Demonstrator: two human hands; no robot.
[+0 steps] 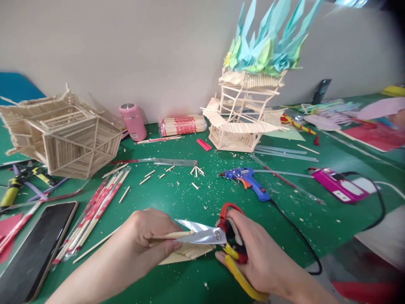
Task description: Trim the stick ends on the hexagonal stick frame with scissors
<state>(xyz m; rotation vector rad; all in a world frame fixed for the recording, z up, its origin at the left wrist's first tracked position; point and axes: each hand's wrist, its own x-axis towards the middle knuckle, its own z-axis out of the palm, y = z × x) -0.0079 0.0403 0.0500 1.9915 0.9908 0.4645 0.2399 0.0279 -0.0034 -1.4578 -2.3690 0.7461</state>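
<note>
My left hand (155, 236) is closed around thin wooden sticks (177, 234) whose ends point right. In my right hand (256, 249) are scissors (202, 236) with red and black handles. Their blades stand apart, with the stick ends lying at them. A yellow handle (238, 278) also shows in my right palm; I cannot tell whether it belongs to a second tool. Below the blades lies a pale panel of sticks (190, 252), partly hidden by my left hand. Short cut sticks (196, 169) and small chips are scattered ahead on the green table (177, 198).
A blue glue gun (249, 179) lies ahead, its cord running right. Stick models stand at the left (91, 143) and back (237, 131). A pink flask (133, 122), wrapped stick bundle (182, 126), phone (38, 249), stick packs (98, 202) and magenta power strip (341, 183) surround the workspace.
</note>
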